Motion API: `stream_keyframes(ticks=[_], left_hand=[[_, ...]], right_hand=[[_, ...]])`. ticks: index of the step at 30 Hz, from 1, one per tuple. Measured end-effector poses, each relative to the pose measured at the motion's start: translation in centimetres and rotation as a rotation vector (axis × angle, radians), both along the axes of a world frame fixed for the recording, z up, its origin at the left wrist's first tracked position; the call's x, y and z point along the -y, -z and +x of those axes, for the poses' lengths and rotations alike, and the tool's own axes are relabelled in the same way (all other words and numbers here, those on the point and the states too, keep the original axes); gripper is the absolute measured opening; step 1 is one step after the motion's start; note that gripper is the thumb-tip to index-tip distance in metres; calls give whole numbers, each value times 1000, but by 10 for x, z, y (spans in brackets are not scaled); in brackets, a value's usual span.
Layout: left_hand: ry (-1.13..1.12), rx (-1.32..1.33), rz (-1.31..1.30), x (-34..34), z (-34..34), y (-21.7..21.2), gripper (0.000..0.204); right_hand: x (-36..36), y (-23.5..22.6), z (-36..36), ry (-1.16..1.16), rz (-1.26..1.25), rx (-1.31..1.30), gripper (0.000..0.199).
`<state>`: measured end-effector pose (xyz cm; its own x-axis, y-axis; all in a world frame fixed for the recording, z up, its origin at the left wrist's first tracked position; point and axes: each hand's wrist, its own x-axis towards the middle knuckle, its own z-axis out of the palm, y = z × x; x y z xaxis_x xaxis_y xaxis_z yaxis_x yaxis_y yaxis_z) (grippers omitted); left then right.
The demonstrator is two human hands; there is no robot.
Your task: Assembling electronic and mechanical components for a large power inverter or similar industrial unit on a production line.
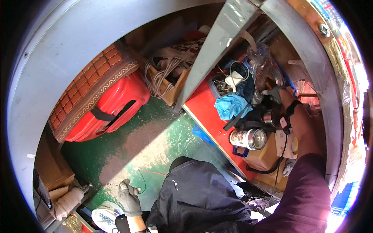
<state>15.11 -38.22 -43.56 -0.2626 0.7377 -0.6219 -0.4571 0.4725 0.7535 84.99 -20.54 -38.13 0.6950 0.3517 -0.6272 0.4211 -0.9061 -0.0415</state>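
Note:
My right hand (274, 92), in a grey glove, reaches far into the cluttered red shelf (200, 105), its fingers among a clear plastic bag (261, 62) and other small items; what it grips is hidden. My left hand (129, 197), in a dark glove, hangs low beside my dark trousers (198, 198) over the green floor (155, 143), closed around a small thin object that is hard to make out. A thin red wire (149, 172) lies on the floor near it.
On the shelf lie a blue cloth (231, 105), a shiny metal can (248, 138), a white charger with cable (234, 77), black straps and a cardboard box (264, 155). A red padded seat (112, 105) leans at left. A box of cables (165, 79) stands behind. A grey metal post (217, 46) crosses above.

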Motion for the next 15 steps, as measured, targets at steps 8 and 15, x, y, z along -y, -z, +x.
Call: stream_keyframes(ticks=[8,15], left_hand=[[-48,-54,33,3,-6,-7,33],[-60,-20,58,8,-11,-7,33]], right_hand=[[-1,29,32,20,15,-58,37],[-10,-9,39,-7,39,21,26]])
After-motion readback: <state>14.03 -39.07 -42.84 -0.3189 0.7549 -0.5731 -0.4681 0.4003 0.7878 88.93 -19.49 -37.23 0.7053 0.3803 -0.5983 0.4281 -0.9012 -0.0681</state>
